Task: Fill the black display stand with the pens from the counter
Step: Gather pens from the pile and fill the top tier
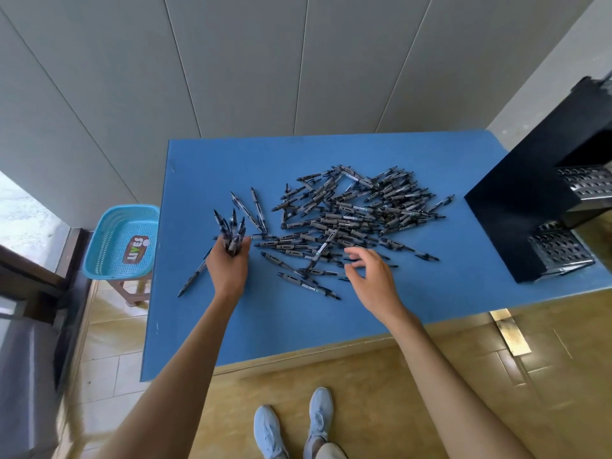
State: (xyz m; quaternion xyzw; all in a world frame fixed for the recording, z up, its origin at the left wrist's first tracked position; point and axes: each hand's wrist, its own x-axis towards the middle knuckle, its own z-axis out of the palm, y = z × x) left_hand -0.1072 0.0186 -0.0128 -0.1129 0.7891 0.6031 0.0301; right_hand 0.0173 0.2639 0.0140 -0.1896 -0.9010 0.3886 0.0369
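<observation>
Left hand (228, 270) grips a bunch of pens (231, 231), fingers curled round the grey barrels, dark tips fanning up & away from the person; hand sits over the left part of the blue worktop (430, 293); one loose pen (193, 276) lies just beside/under it, slanting twd the worktop's left edge.

Right hand (372, 276) hovers at the near edge of the pen pile (357, 213), fingers loosely bent & spread, holding nothing that shows; fingertips blurred, so can't tell if they touch a pen; palm faces down.

Pile: many grey-and-black pens heaped criss-cross in the worktop's middle, thickest at centre-right; a few strays at the rim, e.g. two pens (253, 210) lying apart on the left betw. pile & held bunch, another pen (309, 286) nearest the person.

Black display stand (523, 200) stands at the worktop's right end, well apart from both hands, partly cut off by the frame edge; two stepped tiers w/ perforated grey tops (559, 250) face right; whether any pens sit in the holes can't be told.

Off the worktop, left: a light-blue plastic basket (109, 233) on a stool, label inside; below, tiled floor & the person's pale shoes (291, 422).
</observation>
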